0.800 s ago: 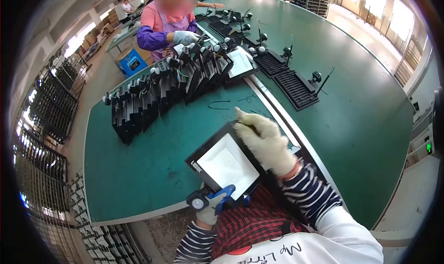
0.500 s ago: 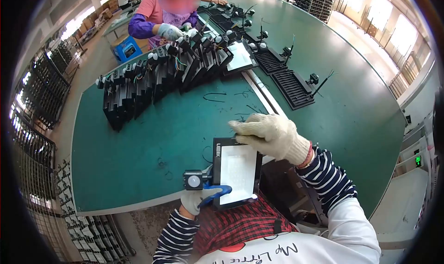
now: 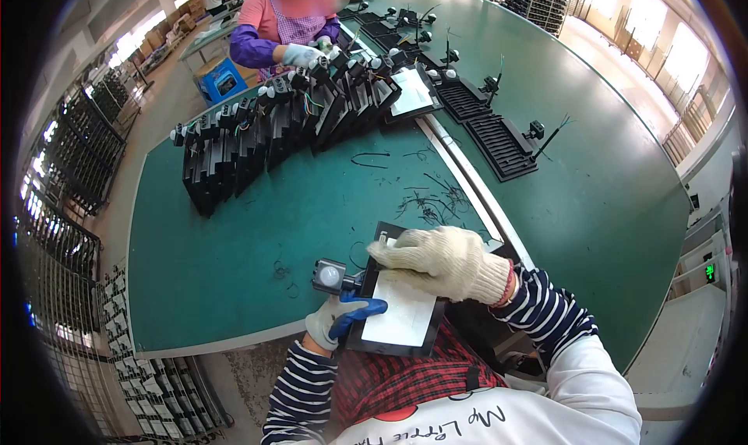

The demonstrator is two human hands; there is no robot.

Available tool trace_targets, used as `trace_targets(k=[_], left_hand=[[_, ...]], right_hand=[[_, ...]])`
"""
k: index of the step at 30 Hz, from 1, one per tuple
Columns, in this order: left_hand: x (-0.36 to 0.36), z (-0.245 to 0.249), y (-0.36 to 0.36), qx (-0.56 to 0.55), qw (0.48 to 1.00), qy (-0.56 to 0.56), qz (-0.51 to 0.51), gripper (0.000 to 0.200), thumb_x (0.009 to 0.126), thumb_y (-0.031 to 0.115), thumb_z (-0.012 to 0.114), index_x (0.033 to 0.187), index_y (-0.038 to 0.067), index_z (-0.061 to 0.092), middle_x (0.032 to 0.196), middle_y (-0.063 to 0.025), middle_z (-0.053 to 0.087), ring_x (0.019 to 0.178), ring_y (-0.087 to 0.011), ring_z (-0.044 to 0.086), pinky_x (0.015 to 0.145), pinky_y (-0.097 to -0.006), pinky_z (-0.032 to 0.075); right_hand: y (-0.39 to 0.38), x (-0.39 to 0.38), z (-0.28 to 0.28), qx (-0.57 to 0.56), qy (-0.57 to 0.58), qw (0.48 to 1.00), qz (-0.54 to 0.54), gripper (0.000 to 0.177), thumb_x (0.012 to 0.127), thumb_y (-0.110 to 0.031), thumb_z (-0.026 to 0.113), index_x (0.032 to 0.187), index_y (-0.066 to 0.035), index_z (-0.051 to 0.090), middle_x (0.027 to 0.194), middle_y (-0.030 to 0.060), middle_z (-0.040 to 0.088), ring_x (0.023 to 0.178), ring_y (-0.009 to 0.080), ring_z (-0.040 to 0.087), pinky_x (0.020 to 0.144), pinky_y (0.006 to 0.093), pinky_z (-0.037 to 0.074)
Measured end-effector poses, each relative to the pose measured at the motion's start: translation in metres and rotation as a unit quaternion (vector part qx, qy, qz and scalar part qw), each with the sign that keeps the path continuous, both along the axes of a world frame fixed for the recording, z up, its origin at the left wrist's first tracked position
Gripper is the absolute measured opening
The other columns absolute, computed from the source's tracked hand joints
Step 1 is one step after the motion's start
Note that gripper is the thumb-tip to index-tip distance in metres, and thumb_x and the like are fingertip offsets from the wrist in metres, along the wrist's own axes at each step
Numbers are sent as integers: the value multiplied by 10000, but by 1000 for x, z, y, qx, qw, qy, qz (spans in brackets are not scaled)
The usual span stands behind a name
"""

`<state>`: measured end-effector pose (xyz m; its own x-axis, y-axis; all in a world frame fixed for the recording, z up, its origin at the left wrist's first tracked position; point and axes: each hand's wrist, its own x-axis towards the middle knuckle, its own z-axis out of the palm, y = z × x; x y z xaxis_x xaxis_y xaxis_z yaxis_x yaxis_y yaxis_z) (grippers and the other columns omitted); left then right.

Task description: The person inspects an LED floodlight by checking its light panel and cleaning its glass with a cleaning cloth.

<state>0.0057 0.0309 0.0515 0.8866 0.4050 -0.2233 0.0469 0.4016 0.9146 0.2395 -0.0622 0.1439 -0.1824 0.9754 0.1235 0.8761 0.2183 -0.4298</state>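
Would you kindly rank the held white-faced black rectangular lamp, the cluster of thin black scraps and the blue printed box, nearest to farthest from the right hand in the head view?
1. Lamp: under the right hand.
2. Scraps: just beyond, on the green table.
3. Box: far left, past the table.

blue box (image 3: 221, 82), dark racks (image 3: 74, 160) at left, bright windows (image 3: 645, 16) at right

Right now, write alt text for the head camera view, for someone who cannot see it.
A person's gloved left hand holds a black-framed white panel, while the gloved right hand is over its upper part. Beyond it, a row of black units stands on a green table, with a co-worker behind them.
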Motion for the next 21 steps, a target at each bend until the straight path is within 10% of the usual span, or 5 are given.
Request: trace_targets(k=[9,14,15,17,21], left_hand=[[1,-11,5,-514,825,-233,-5,554,1006,380,500,1407,-3,511,1341,-197,612,1150,-329,652,996,-467,534],[-7,-62,-12,-288,896,-318,118,560,1021,358,498,1485,60,397,1445,-192,510,1332,-336,509,1089,-495,460],[-7,-77,-12,27,978,-174,112,540,998,260,548,1478,66,397,1433,-177,510,1286,-319,535,1050,-477,491],[-7,-96,-21,426,896,24,124,573,957,156,615,1474,65,385,1400,-160,526,1239,-296,559,1014,-455,519],[11,-90,-40,116,943,-121,287,635,898,113,661,1460,36,376,1313,-145,587,1226,-272,565,1019,-433,513]], right_hand=[[-24,26,-41,-189,453,858,-149,661,822,-416,803,1284,19,619,1001,78,686,915,130,614,807,273,500],[-31,-13,-65,-50,714,662,-223,427,882,-248,744,1174,40,628,970,48,672,867,110,612,791,266,501],[-32,-22,-61,-30,722,645,-247,434,889,-247,736,1194,40,618,980,54,677,872,107,618,796,266,505],[-31,-33,-74,31,726,636,-260,422,904,-252,720,1191,40,618,999,64,678,879,111,622,798,269,508],[-41,-40,-71,33,521,789,-323,456,936,-254,687,1263,47,584,979,83,685,823,118,642,759,268,523]])
